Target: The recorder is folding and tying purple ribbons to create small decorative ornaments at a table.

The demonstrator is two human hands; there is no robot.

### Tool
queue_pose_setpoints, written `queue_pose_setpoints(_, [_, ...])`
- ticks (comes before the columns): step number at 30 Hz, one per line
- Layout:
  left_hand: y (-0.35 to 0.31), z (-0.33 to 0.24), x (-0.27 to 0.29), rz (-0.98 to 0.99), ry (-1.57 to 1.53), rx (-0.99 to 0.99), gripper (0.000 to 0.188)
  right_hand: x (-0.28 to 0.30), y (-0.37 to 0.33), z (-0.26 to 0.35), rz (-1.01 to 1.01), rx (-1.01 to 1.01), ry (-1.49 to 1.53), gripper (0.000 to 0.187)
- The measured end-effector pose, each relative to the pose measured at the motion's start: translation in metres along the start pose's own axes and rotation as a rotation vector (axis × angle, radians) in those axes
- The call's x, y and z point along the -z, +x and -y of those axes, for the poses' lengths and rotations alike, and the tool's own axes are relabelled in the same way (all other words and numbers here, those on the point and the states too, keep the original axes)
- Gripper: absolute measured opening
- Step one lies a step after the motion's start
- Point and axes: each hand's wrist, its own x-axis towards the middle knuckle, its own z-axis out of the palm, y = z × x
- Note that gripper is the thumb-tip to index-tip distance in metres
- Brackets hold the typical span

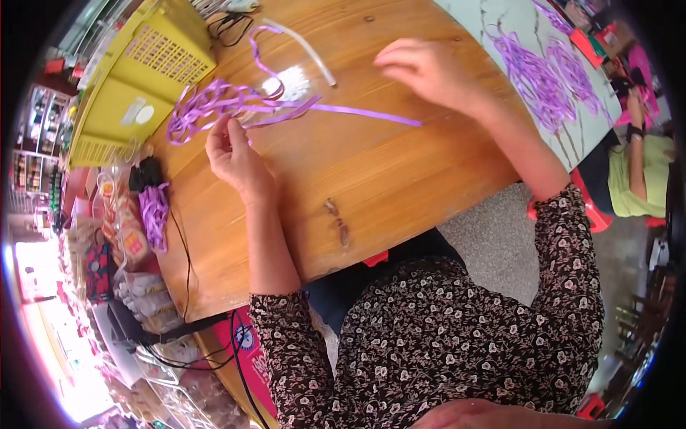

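A loose heap of purple ribbon lies on the wooden table, close to the yellow crate. My left hand is closed in a pinch at the near side of this heap, with ribbon at its fingertips. From there one straight strand runs rightward over the wood and ends below my right hand. Raised over the table's right part, my right hand has its fingers stretched out and loosely bent, holding nothing, apart from the strand. A whitish strip lies beyond the ribbon.
The yellow crate stands at the left. Another purple bundle hangs by the table's left edge, near black cables. On a white marbled table at right lie more purple bundles. A person in light green sits there.
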Motion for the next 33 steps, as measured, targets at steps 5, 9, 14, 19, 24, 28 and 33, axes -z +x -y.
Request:
queue_pose_setpoints(5, [0.009,-0.01,0.001,-0.223,-0.027,0.072,0.014,-0.076,0.042,0.047,0.014,0.258,0.013,0.015])
queue_pose_setpoints(9, [0.016,-0.008,0.007,-0.257,-0.077,0.048,0.013,-0.122,0.069,0.062,0.058,0.245,-0.093,0.015])
queue_pose_setpoints(14, [0.022,-0.007,0.009,-0.299,-0.087,0.045,0.012,-0.135,0.076,0.055,0.11,0.188,-0.192,0.013])
queue_pose_setpoints(19, [0.011,-0.01,-0.009,-0.001,-0.083,-0.083,0.013,-0.114,0.067,0.059,0.167,0.226,-0.119,0.008])
queue_pose_setpoints(24, [-0.002,-0.008,-0.027,0.236,0.15,-0.328,0.012,-0.072,0.052,0.055,0.221,-0.28,0.521,0.012])
queue_pose_setpoints(28, [-0.001,0.0,-0.024,0.071,0.124,-0.235,0.011,-0.065,0.056,0.059,0.206,-0.337,0.466,0.013])
queue_pose_setpoints(33, [0.009,0.003,-0.011,-0.082,-0.042,-0.059,0.012,-0.1,0.091,0.029,0.082,0.149,0.042,0.011])
